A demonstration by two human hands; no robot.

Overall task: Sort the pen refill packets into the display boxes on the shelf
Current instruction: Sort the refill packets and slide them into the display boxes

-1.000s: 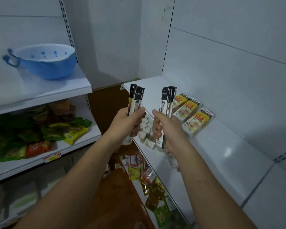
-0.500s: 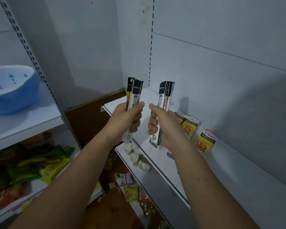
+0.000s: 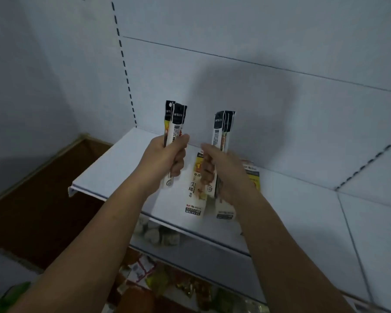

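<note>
In the middle of the frame the left hand [image 3: 165, 160] is closed in a fist round the left bundle [image 3: 176, 126] of pen refill packets, gripping the lower half so the black header ends stand upright above the knuckles; just right of it the right hand [image 3: 222, 170] has its fingers curled round the right bundle [image 3: 223, 129] in the same way, its thumb reaching left and blurred. The two bundles are apart, not touching; holding one in each hand probably separates two kinds, and the upright hold leaves the printed faces readable for matching, though the print is too small to read here.

Below and behind the hands the display boxes [image 3: 195, 195] lie on the white shelf [image 3: 113, 168], yellow and white and partly hidden by the right wrist; I cannot tell how many there are or which way their openings face. No packet appears to be in a box yet, so the sorting seems barely begun; the next move likely calls for lowering one bundle to its box while the other waits.

At lower centre a lower shelf carries small pale items [image 3: 158, 233]; coloured snack packs [image 3: 167, 283] lie along the bottom edge.
</note>
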